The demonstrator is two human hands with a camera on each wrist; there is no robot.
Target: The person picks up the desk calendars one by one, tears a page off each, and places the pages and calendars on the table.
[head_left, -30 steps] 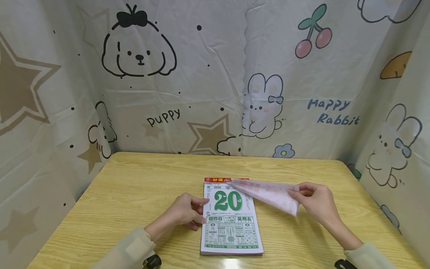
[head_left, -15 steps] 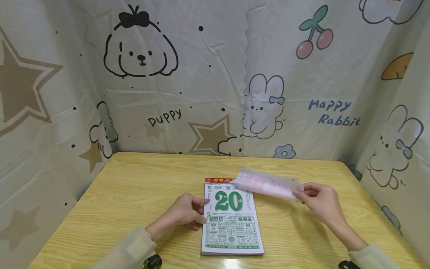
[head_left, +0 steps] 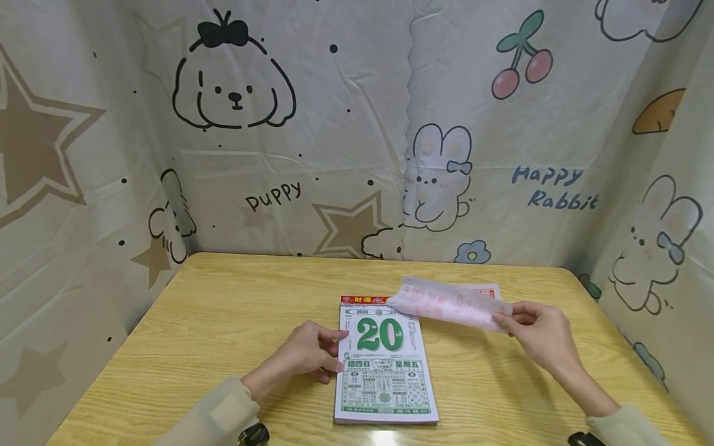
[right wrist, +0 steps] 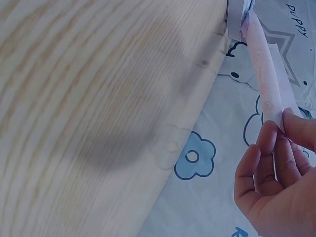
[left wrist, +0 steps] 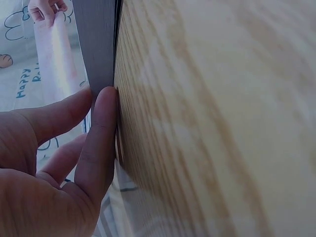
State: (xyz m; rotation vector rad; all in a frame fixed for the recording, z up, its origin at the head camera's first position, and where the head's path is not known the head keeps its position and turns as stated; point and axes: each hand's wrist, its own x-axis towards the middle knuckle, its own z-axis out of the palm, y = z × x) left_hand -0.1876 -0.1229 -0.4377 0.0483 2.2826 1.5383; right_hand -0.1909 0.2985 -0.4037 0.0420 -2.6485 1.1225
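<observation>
A thick tear-off calendar (head_left: 385, 384) with a large green 20 lies face up on the table. My left hand (head_left: 315, 350) holds its left edge; the left wrist view shows the fingertips (left wrist: 104, 106) against the grey side of the pad, low by the wood. With thumb and fingers, my right hand (head_left: 538, 331) pinches the free end of a thin calendar page (head_left: 446, 302). This page is lifted and curled, its pale pink back showing, and stretches from the pad's top right corner. It covers the right part of the red header strip (head_left: 362, 300).
The wood-grain table (head_left: 234, 310) has a back edge close to a cartoon-printed cloth (head_left: 346, 111), which also hangs at both sides. Black wrist straps (head_left: 253, 433) show below the sleeves.
My right hand has moved right and slightly outward with the page. The page has swung up and turned, and a printed part of it now shows behind the curl. My left hand stays put.
</observation>
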